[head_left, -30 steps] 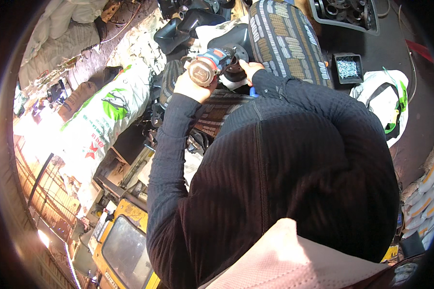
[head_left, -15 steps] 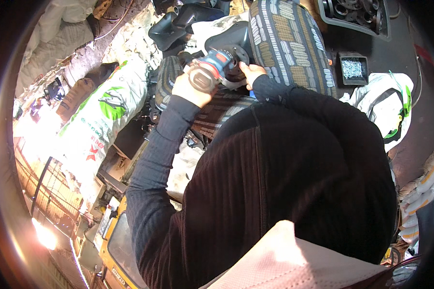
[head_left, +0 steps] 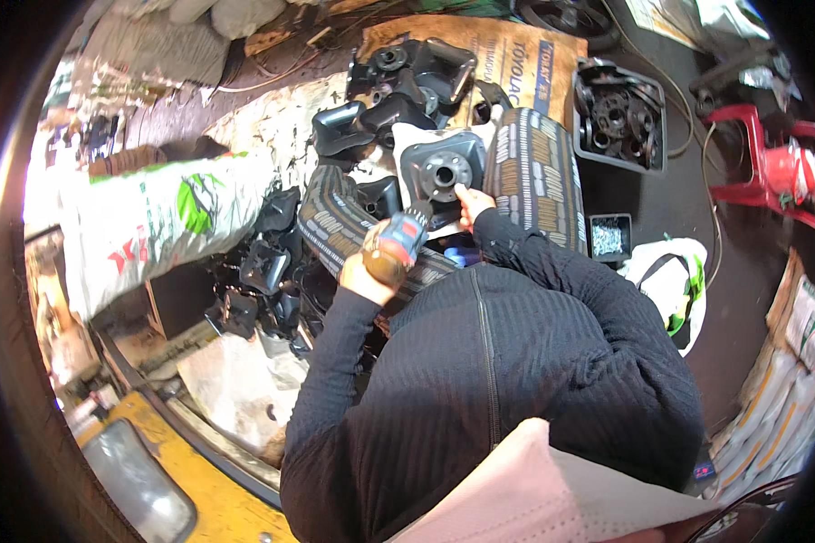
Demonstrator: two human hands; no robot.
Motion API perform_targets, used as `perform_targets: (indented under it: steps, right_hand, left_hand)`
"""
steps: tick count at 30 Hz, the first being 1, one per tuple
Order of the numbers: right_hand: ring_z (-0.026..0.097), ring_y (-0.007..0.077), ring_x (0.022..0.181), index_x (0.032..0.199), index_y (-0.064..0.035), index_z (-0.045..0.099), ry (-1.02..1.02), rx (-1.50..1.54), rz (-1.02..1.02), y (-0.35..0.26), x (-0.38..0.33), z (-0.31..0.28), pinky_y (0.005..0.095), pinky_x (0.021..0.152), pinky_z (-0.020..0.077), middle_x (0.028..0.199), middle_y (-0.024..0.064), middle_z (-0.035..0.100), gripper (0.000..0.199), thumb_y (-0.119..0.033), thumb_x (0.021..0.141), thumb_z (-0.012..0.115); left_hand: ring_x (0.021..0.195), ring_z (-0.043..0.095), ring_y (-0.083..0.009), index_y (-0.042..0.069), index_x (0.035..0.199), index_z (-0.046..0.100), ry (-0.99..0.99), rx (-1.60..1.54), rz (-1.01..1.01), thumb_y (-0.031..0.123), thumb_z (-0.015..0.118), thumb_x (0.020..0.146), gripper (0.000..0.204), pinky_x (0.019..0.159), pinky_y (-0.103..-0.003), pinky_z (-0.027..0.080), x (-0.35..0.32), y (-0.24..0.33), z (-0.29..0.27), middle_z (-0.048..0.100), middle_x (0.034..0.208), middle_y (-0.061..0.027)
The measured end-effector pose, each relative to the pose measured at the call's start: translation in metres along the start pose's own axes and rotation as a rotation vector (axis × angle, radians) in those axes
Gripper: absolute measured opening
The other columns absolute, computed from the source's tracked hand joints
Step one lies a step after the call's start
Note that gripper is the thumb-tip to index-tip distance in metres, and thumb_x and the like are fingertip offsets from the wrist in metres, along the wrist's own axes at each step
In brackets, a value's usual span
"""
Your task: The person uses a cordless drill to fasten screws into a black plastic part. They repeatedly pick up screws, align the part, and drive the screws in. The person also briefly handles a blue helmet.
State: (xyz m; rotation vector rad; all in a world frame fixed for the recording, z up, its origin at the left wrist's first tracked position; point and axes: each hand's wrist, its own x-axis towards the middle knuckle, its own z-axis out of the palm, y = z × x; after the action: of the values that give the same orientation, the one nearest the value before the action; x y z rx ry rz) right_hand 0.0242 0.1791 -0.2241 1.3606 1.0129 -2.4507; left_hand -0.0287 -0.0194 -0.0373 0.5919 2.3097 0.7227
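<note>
My left hand point(head_left: 369, 274) is wrapped round a cordless drill point(head_left: 398, 242) with blue, red and dark parts. The drill's chuck end points up and right, apart from the black part. Between my legs, covered in patterned cloth point(head_left: 539, 176), rests a black moulded part point(head_left: 463, 152) with a round flange point(head_left: 444, 175). The flange has a hole in its middle and smaller holes around it. At the flange's near right rim, my right hand point(head_left: 474, 210) has its thumb and finger pinched together. Whatever is between those fingertips is too small to make out.
Several black moulded parts point(head_left: 398, 110) are piled ahead, with more at the left point(head_left: 267, 267). A grey bin point(head_left: 658, 118) holds dark round parts; a small black tray point(head_left: 610, 237) holds screws. Beyond are a red plastic stool point(head_left: 756, 158), a white-green bag point(head_left: 675, 285) and a large white sack point(head_left: 154, 222).
The view has shifted, so more of the floor ahead shows. The drill has moved back from the flange, toward the lower left. My right hand stays by the flange rim.
</note>
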Motion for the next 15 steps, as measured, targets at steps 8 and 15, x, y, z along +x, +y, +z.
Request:
perform_targets:
  steps: [8, 15]
  right_hand:
    - [0.025, 0.0103, 0.031, 0.058, -0.0194, 0.033, -0.089, 0.018, -0.195, -0.106, 0.075, 0.047, 0.0265, 0.028, 0.0170, 0.044, -0.0036, 0.027, 0.040, -0.037, 0.085, 0.058]
    - [0.025, 0.0097, 0.037, 0.063, -0.0169, 0.037, -0.030, 0.031, -0.136, -0.194, 0.175, 0.056, 0.0234, 0.035, 0.0245, 0.049, -0.0033, 0.023, 0.040, -0.037, 0.081, 0.067]
  left_hand:
    - [0.102, 0.054, -0.0393, 0.013, 0.141, 0.023, -0.025, 0.005, -0.003, 0.028, 0.075, 0.065, 0.093, 0.086, -0.041, 0.046, -0.096, -0.057, 0.041, 0.051, 0.116, -0.0208]
    - [0.063, 0.059, -0.0093, 0.001, 0.122, 0.049, 0.233, -1.081, -0.080, 0.005, 0.057, 0.083, 0.040, 0.054, -0.023, 0.048, -0.038, -0.214, -0.032, 0.063, 0.089, -0.0039]
